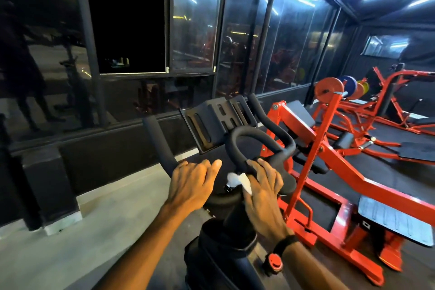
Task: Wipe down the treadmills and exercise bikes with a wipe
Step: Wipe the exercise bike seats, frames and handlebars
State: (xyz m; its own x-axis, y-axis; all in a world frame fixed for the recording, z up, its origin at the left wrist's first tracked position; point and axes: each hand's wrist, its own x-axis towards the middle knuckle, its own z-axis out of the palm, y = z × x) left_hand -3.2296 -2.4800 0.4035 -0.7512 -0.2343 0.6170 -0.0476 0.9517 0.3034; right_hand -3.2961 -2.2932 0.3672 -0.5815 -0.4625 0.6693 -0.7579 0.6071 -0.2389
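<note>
From the head camera, the person stands over an exercise bike (226, 242), wiping its black handlebars (259, 139). The right hand (263, 193) presses a crumpled white wipe (240, 180) against the centre of the bars, where the looped middle grip meets the crossbar; its fingers curl over the padding and pin the wipe beneath them. The left hand (191, 186) rests on the bar just left of it, fingers loosely bent with nothing in them, steadying the bike, I would judge.

So the step in hand is the handlebar wipe, near its middle. The next move probably calls for dragging the wipe outward along the left horn (157, 141) and the far right grips, then up to the tablet holder (216, 122) beyond.

Most of the wipe sits under the right hand, so how much is folded there is hard to tell. The bike's seat, pedals and base are cut off below. No treadmill shows here; red weight machines (329, 148) stand to the right.
</note>
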